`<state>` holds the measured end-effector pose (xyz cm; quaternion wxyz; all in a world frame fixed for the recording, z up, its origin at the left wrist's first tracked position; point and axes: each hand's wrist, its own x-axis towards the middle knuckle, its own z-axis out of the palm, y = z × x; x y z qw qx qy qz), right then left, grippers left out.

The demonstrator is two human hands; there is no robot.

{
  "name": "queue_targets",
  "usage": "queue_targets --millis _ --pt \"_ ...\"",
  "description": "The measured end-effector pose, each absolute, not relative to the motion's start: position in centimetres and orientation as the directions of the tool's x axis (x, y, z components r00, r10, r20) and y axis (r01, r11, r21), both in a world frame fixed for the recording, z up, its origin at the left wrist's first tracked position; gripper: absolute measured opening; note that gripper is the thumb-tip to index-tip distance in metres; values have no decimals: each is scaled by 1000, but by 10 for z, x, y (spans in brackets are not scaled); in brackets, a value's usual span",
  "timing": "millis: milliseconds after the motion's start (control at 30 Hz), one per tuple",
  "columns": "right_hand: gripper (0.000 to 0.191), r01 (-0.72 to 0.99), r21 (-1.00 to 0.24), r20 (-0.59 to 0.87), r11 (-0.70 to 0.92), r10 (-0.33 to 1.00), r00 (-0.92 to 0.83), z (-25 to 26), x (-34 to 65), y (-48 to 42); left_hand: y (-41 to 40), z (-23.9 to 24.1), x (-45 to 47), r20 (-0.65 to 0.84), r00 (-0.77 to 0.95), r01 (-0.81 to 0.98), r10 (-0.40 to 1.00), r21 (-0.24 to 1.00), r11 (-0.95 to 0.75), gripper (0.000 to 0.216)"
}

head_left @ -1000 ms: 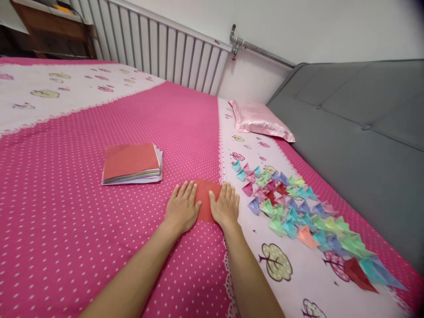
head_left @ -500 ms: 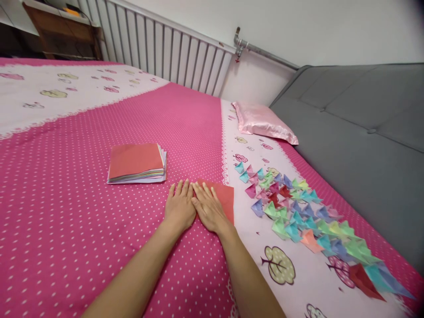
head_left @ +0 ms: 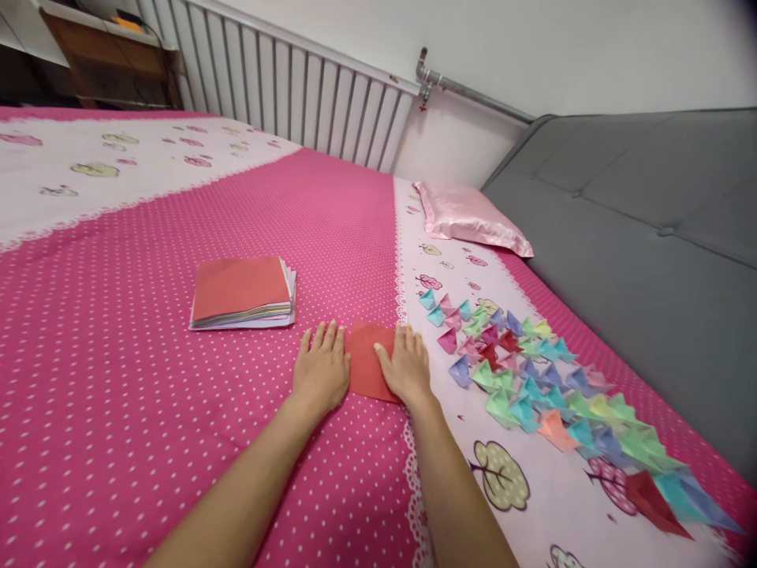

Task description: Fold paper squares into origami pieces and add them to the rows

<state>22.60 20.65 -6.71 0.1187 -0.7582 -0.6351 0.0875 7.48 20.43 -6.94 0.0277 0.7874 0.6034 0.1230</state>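
A red-orange sheet of paper (head_left: 367, 364) lies on the pink dotted bedspread (head_left: 236, 442) between my two hands. My left hand (head_left: 321, 367) rests flat at the sheet's left edge, fingers stretched forward. Over the right part of the paper lies my right hand (head_left: 409, 364), palm down, its thumb spread out onto the red surface. The hands cover both side edges of the sheet. Up and to the left sits a stack of coloured paper (head_left: 242, 290) with a red sheet on top.
Rows of small folded paper boats (head_left: 532, 379) in many colours spread over the white band on the right. Behind them are a shiny pink pillow (head_left: 470, 217) and a grey padded headboard (head_left: 639, 189). A white radiator (head_left: 296, 87) stands against the wall.
My right hand has slid rightward across the red paper, from beside my left hand to the sheet's right side. My left hand has stayed in place.
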Motion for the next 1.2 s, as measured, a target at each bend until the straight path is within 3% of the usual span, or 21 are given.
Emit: queue_targets --millis 133,300,400,467,567,633,767,933,1200 --pt "62 887 -355 0 -296 949 316 -43 254 203 209 -64 74 194 186 884 963 395 -251 45" --pt "63 840 -428 -108 -335 941 320 -37 285 203 216 -63 70 246 45 612 968 759 -222 38" --pt "59 661 -687 -157 -301 950 270 -50 289 207 217 -64 70 104 -56 341 993 937 -79 37" --pt "57 515 -813 -176 -272 958 228 -56 287 209 215 -62 70 -19 -100 146 995 989 34 36" --pt "58 376 -898 -174 -229 969 174 -51 280 208 213 -55 71 -133 -138 -55 981 990 127 32" --pt "62 162 -970 -164 -179 981 102 -40 276 205 212 -51 70 -185 -124 -151 975 975 166 32" --pt "63 -56 -995 -84 -83 996 20 -17 273 199 209 -40 65 -251 7 -340 968 910 239 40" --pt "63 -129 -991 -26 -31 999 -42 0 268 190 199 -20 57 -245 372 -421 895 815 399 38" --pt "70 -42 -998 54 53 998 -19 10 250 180 192 -10 49 -336 437 -388 834 766 512 41"
